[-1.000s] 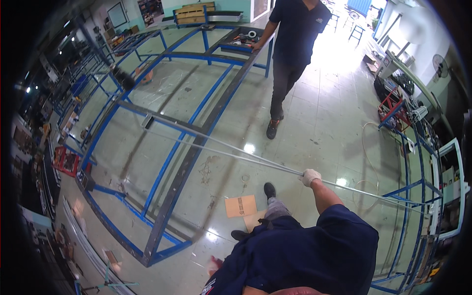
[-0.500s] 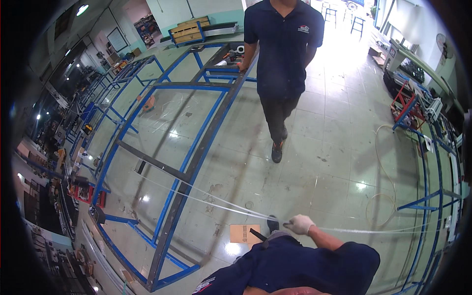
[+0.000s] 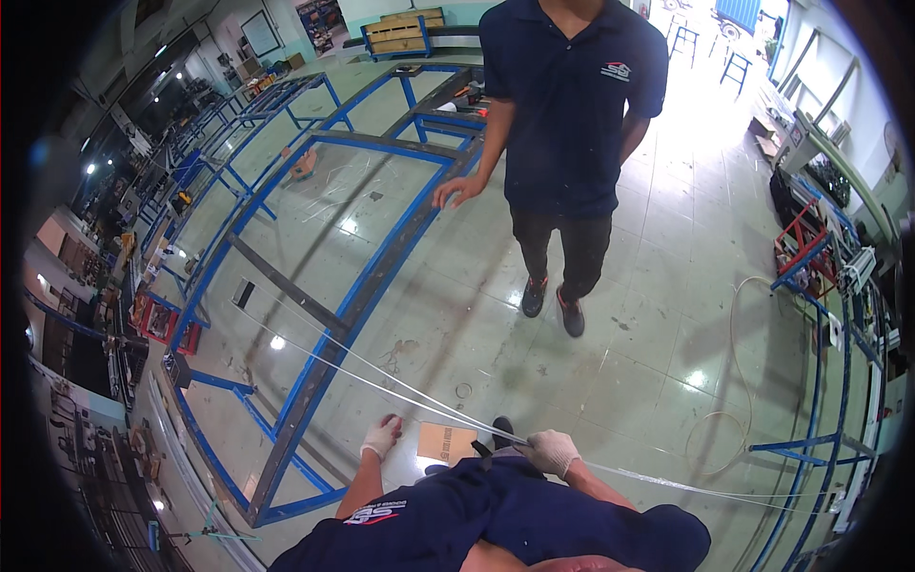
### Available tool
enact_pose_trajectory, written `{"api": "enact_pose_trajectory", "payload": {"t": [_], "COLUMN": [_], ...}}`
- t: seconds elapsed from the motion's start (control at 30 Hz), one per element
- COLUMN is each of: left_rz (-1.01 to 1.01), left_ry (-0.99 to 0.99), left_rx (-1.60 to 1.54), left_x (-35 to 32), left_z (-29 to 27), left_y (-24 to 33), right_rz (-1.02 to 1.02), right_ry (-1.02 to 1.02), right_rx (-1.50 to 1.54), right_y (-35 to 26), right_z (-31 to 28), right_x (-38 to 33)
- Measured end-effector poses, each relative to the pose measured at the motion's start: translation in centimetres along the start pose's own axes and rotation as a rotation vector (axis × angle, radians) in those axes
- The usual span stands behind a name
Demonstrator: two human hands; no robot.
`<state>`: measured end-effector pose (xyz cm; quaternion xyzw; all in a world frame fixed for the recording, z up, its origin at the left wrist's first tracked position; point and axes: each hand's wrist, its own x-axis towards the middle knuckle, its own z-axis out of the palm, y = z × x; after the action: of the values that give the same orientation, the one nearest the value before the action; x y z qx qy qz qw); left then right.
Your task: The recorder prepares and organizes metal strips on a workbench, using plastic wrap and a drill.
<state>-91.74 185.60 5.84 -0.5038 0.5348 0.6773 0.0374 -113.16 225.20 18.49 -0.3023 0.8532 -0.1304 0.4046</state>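
Note:
My right hand (image 3: 553, 451), in a pale work glove, is closed around long thin white strips (image 3: 400, 393) in front of my body. The strips run left across the blue-and-black metal frame (image 3: 315, 377) and right toward a blue rack. Their exact kind is unclear. To the left, my gloved left hand (image 3: 382, 438) is held above the floor between the frame and a brown cardboard piece (image 3: 446, 442). Its bare fingertips stick out of the glove, the fingers look loosely extended, and nothing shows in them.
A co-worker (image 3: 572, 124) stands beyond the strips, one hand above the frame's edge. At the right stands a blue metal rack (image 3: 810, 448), with a loose cable loop (image 3: 748, 381) beside it on the tiled floor. A red toolbox (image 3: 170, 324) is at the far left.
My left hand has come into view at the left. My right hand has moved slightly left with the strips. The co-worker has stepped closer and lifted a hand off the frame.

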Motion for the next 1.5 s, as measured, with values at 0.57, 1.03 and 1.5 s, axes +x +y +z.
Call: {"api": "enact_pose_trajectory", "payload": {"t": [0.57, 1.03, 1.5], "left_rz": [-0.347, -0.049, 1.176], "left_ry": [0.325, 0.164, -0.116], "left_rx": [0.088, 0.148, 0.782], "left_x": [-6.9, -1.9, 3.4], "left_z": [-4.2, -2.5, 19.7], "left_y": [-16.3, -9.7, 21.5], "right_rz": [0.115, 0.161, 0.437], "right_ry": [0.225, 0.214, 0.179], "right_rx": [-0.002, -0.017, 0.09], "right_y": [5.1, 8.8, 7.0], "right_z": [-3.4, -5.0, -6.3], "right_x": [6.3, 10.8, 9.5]}}
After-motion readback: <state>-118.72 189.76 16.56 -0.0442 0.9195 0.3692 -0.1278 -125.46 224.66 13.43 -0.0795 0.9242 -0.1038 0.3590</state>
